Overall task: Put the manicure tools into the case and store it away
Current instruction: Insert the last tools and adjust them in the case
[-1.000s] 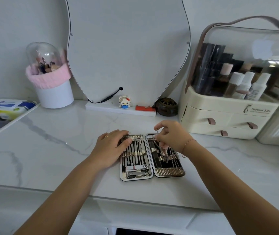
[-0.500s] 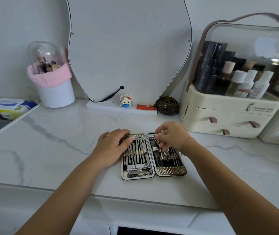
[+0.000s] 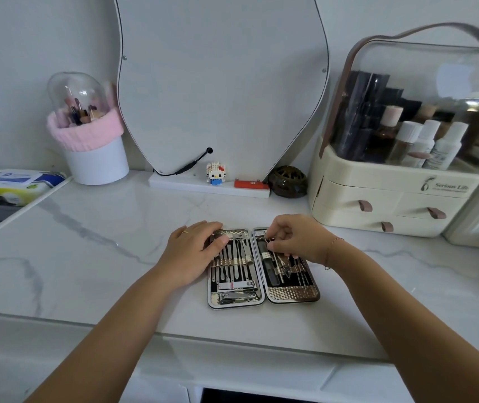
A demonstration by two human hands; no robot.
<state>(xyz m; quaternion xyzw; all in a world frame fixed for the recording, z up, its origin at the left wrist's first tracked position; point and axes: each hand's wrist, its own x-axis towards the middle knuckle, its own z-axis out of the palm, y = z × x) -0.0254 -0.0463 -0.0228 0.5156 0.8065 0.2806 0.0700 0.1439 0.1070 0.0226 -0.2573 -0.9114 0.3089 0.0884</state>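
An open manicure case lies flat on the white marble tabletop, both halves lined with several steel tools under gold straps. Nail clippers sit at the bottom of the left half. My left hand rests flat on the left half's upper left corner and holds it down. My right hand hovers over the top of the right half, thumb and forefinger pinched on a thin metal tool that points down into the straps.
A cream cosmetics organiser with drawers and a clear lid stands at the right. Behind the case are a curved mirror, a small block figure, a dark round holder and a pink-trimmed brush pot. A wipes pack lies far left.
My right hand has lowered slightly with the thin tool, whose tip now sits deeper among the right half's straps. My left hand has stayed on the case.
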